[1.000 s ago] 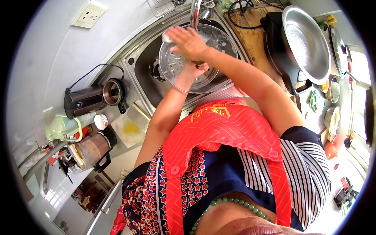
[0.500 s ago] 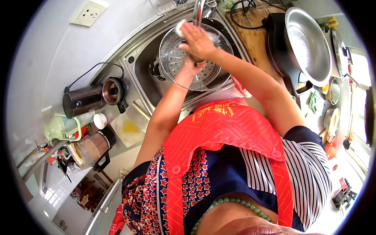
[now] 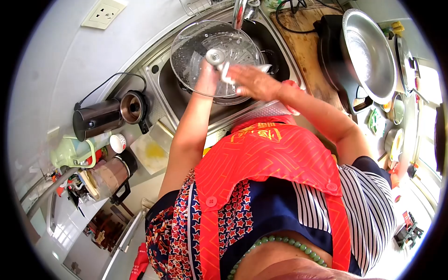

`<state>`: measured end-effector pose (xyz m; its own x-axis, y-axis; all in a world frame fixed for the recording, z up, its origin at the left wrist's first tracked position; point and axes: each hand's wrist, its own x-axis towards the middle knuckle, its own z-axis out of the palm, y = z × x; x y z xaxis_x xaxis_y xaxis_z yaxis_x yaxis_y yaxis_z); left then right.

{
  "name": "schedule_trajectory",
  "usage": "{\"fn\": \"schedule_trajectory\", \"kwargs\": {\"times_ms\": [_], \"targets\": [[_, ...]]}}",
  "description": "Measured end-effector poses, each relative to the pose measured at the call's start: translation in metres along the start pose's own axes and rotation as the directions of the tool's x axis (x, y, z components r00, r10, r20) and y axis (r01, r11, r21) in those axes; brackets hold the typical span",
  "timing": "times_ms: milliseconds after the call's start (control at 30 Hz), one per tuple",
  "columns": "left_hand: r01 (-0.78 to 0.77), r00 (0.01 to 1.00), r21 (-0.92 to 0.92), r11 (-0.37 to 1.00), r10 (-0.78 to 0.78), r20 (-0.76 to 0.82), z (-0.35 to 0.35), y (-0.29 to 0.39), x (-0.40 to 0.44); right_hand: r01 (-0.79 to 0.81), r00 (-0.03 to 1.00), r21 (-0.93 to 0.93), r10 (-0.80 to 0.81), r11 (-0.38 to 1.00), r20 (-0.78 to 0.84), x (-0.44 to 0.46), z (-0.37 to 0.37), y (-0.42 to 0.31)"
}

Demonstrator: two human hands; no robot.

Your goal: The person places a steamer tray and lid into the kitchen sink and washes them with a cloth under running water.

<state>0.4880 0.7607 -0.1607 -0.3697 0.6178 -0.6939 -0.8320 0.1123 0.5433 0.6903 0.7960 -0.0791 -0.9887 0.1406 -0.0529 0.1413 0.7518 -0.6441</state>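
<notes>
Over the sink [image 3: 164,88], my left hand [image 3: 208,78] is closed at the centre of a round glass lid [image 3: 189,49], by its metal knob [image 3: 215,57]. The lid is tilted and dotted with drops. My right hand [image 3: 255,83], partly blurred, lies against the lid's right side. At its fingers is a white cloth or sponge [image 3: 227,74], whose exact kind is smeared by motion. Below the lid, a metal perforated vessel [image 3: 233,100] sits in the sink, largely covered. The faucet [image 3: 239,14] stands behind the lid.
To the right are a wooden board [image 3: 305,51], a dark appliance [image 3: 329,60] and a large metal basin [image 3: 366,51]. An electric kettle [image 3: 98,120], a small metal pot [image 3: 134,107] and a blender jug [image 3: 112,172] stand to the left. A wall socket [image 3: 103,14] is above.
The lid and my left hand have moved left, and the lid's tilt has changed. My right hand has come down from near the faucet to the lid's right side with the white cloth or sponge.
</notes>
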Motion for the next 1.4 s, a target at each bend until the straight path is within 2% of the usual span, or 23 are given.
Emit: {"fn": "schedule_trajectory", "kwargs": {"times_ms": [33,100,200,267,333,400,467,500,567,633,733,767,867,900,933,1000,1067,1100,1133,1200,1300,1333,1400], "targets": [[0.089,0.996,-0.088,0.992,-0.089,0.011,0.007,0.001,-0.007,-0.053,0.997,-0.099,0.047,0.994,-0.058,0.007,-0.001,0.014],[0.222,0.959,-0.11,0.969,-0.197,0.203,0.004,0.0,-0.01,-0.099,0.979,-0.156,0.069,0.983,-0.191,0.027,-0.008,0.039],[0.237,0.941,-0.123,0.964,-0.197,0.274,0.013,-0.006,-0.03,-0.155,0.928,-0.199,0.073,0.968,-0.365,0.07,-0.006,0.045],[0.183,0.956,-0.132,0.974,-0.145,0.255,0.033,-0.019,-0.046,-0.048,0.96,-0.177,-0.003,0.983,-0.278,0.09,-0.003,0.028],[-0.004,0.94,-0.186,0.983,0.067,0.334,0.015,-0.042,-0.019,0.121,0.972,-0.035,-0.126,0.992,-0.199,0.082,0.002,-0.007],[0.174,0.815,-0.099,0.98,-0.086,0.573,-0.015,-0.02,-0.003,0.262,0.961,0.073,-0.253,0.962,-0.113,0.062,0.007,-0.033],[0.315,0.615,0.028,0.949,-0.227,0.756,-0.035,-0.001,0.004,0.248,0.968,0.128,-0.249,0.96,-0.009,0.033,-0.002,-0.04],[0.419,0.657,-0.044,0.907,-0.269,0.705,-0.034,0.002,-0.005,0.164,0.986,0.089,-0.167,0.982,0.023,0.023,-0.006,-0.034],[0.124,0.788,-0.004,0.992,-0.096,0.608,-0.045,0.0,0.001,0.01,1.0,0.03,-0.011,0.999,0.019,0.013,0.001,-0.009],[0.285,0.866,-0.125,0.95,-0.2,0.458,-0.049,0.0,0.011,-0.074,0.992,-0.057,0.068,0.996,-0.106,0.021,0.001,0.022],[0.33,0.929,-0.112,0.937,-0.302,0.212,-0.021,-0.003,-0.023,-0.149,0.963,-0.099,0.121,0.984,-0.242,0.051,0.009,0.059],[0.367,0.912,-0.103,0.924,-0.335,0.238,-0.018,-0.005,-0.033,-0.166,0.954,-0.102,0.133,0.981,-0.267,0.063,0.012,0.06],[0.341,0.916,0.051,0.939,-0.344,0.207,-0.023,-0.002,-0.044,0.071,0.962,0.017,-0.064,0.997,-0.266,0.087,0.021,0.035],[0.361,0.881,-0.092,0.928,-0.306,0.362,-0.047,-0.006,-0.03,0.166,0.954,0.097,-0.135,0.981,-0.269,0.084,0.023,0.025],[0.133,0.974,-0.141,0.981,-0.155,-0.164,0.021,0.01,-0.081,0.259,0.939,0.176,-0.205,0.95,-0.277,0.077,0.026,0.012],[0.149,0.977,-0.037,0.988,-0.153,-0.149,0.0,0.027,-0.082,0.285,0.921,0.29,-0.178,0.913,-0.346,0.063,0.029,0.003],[0.148,0.978,0.03,0.989,-0.151,0.147,-0.061,0.042,-0.065,0.245,0.925,0.381,-0.098,0.891,-0.366,0.046,0.045,0.016],[0.175,0.982,0.023,0.984,-0.176,0.068,-0.062,0.051,-0.071,0.15,0.912,0.374,0.018,0.915,-0.41,0.036,0.042,0.018],[0.158,0.987,0.048,0.986,-0.156,-0.033,-0.058,0.057,-0.077,-0.071,0.918,0.42,0.223,0.905,-0.327,0.031,0.051,0.028],[0.142,0.99,0.084,0.986,-0.14,-0.033,-0.058,0.063,-0.081,-0.137,0.891,0.022,0.133,0.99,-0.434,0.023,0.058,0.045],[0.157,0.986,0.018,0.987,-0.158,0.05,-0.052,0.059,-0.081,-0.217,0.779,0.389,0.399,0.895,-0.483,0.014,0.04,0.026],[0.112,0.994,-0.005,0.994,-0.112,0.005,-0.048,0.053,-0.081,-0.137,0.807,0.614,0.448,0.777,-0.386,0.012,0.025,0.013],[-0.084,0.99,0.102,0.991,0.095,-0.106,-0.028,0.045,-0.087,-0.002,0.873,0.927,0.453,0.376,-0.181,0.007,-0.011,-0.012]]}}
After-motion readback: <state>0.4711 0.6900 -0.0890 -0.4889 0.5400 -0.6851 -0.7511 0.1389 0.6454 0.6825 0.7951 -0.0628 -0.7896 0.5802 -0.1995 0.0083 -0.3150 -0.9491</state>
